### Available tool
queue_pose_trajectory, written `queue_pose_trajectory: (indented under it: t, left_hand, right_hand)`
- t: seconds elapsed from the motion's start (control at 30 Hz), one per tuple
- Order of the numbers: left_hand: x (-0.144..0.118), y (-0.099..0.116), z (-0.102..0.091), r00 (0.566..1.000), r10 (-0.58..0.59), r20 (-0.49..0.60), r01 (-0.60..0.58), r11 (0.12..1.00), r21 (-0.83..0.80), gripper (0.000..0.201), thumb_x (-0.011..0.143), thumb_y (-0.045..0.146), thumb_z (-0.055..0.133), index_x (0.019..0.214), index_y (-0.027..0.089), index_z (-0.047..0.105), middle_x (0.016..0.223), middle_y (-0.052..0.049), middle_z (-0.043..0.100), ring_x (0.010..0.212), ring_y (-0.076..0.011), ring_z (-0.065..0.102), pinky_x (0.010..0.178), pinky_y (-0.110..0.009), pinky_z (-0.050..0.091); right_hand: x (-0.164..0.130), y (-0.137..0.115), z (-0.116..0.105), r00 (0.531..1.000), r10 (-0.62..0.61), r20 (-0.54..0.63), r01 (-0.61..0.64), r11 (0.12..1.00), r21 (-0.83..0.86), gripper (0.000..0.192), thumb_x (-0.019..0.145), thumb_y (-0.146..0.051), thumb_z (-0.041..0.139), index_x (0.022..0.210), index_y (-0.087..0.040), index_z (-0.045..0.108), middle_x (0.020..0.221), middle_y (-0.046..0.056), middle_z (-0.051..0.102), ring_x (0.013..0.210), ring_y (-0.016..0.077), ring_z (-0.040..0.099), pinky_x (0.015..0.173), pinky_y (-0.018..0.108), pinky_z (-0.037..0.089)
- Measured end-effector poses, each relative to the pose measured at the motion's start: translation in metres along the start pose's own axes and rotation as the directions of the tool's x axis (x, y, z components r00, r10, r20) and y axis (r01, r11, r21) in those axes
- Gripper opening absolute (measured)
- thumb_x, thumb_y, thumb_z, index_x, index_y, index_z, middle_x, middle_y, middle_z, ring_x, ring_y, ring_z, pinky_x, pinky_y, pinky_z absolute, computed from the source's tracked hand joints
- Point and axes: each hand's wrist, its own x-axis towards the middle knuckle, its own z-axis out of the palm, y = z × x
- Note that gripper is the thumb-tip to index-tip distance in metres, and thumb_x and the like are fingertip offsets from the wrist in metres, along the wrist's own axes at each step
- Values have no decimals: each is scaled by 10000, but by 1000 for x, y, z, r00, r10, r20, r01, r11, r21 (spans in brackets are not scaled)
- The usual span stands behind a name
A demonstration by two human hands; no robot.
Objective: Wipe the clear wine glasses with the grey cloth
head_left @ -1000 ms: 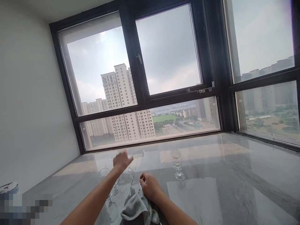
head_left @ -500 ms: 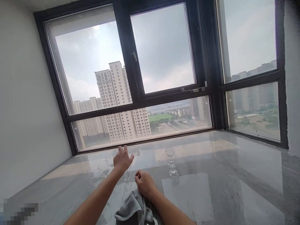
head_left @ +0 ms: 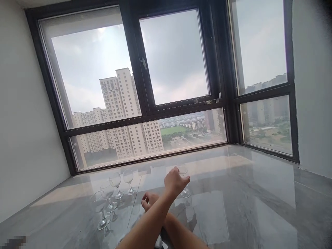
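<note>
My left hand (head_left: 177,180) reaches across to a clear stemmed wine glass (head_left: 185,193) standing upright on the right. Its thumb and fingers are spread at the bowl, and the hand hides part of the glass; no firm grip shows. Under the crossing left forearm, my right hand (head_left: 149,200) is closed with curled fingers. A grey cloth (head_left: 158,242) hangs beneath it, mostly covered by my arms. Several more wine glasses (head_left: 103,221) stand upright in a slanting row on the left, apart from both hands.
The glasses stand on a glossy grey marbled sill (head_left: 249,207) that mirrors the window light. Behind it rises a dark-framed window (head_left: 145,119) with a handle (head_left: 143,63). White walls (head_left: 23,121) close off both sides.
My left hand has swung from the glasses on the left to the single glass on the right, crossing over my right arm. The right hand has stayed low. The view has shifted slightly.
</note>
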Motion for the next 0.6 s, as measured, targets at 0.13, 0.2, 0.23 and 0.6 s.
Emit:
queue_pose_trajectory:
  t: [0.13,0.2,0.23,0.6]
  left_hand:
    - [-1,-39,-28,999,-33,-10,34,996,78,479,764,545,633,1077,182,620,1043,-130,736,975,-295,684,747,-323,463]
    - [2,-67,-55,994,-95,-58,102,988,119,511,769,513,621,1150,174,587,1077,-142,732,1010,-304,680,763,-333,460]
    - [4,-81,-69,986,-132,-104,144,982,121,539,779,495,604,1209,175,550,1109,-142,725,1025,-303,679,772,-338,460]
    - [-7,-179,-131,865,-477,-159,501,841,205,688,786,494,584,1348,135,417,1205,-221,682,1088,-379,664,816,-412,491]
  right_hand:
    - [-9,-8,-4,1000,-19,-7,19,1000,-25,183,835,-264,597,963,-203,713,942,42,739,858,203,631,707,270,398]
    - [-13,-12,-4,1000,-6,-11,6,999,-34,182,838,-275,580,918,-199,725,924,63,745,852,213,639,715,282,390]
    - [-15,-14,-5,1000,1,-7,-1,999,-35,194,843,-288,570,912,-201,729,905,67,747,832,213,644,707,286,386]
    - [-12,-17,-14,999,-7,37,7,1000,-1,301,835,-341,590,1083,-205,694,924,64,752,807,200,653,656,262,375]
